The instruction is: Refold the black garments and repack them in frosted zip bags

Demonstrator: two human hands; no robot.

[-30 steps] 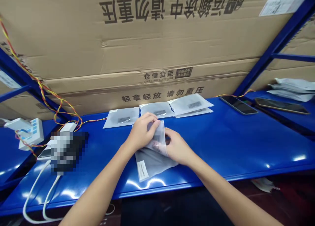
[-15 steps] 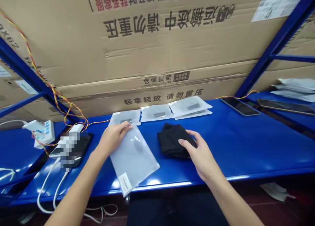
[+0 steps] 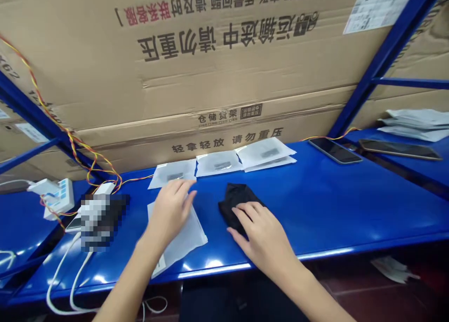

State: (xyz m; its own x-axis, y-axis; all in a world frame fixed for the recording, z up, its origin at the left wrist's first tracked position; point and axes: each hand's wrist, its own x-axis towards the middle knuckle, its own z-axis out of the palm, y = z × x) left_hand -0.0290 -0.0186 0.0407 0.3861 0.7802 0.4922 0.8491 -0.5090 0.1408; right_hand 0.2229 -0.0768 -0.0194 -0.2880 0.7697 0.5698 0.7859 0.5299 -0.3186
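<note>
A frosted plastic bag with a label at its lower corner lies flat at the front left of the blue shelf. Over its upper part is my left hand, fingers apart and holding nothing visible. To the right, a folded black cloth rests on the shelf. My right hand lies on top of the cloth with its fingers spread, covering its right part. Behind them, more frosted bags lie in a row along the cardboard.
Phones lie at the back right, near stacked white packets. A power strip, white cables and a blurred dark device are on the left. Large cardboard boxes stand behind the blue shelf.
My left hand has let go of the bag's top edge, and the bag now lies flat. My right hand has opened and moved from the cloth's right edge to its top.
</note>
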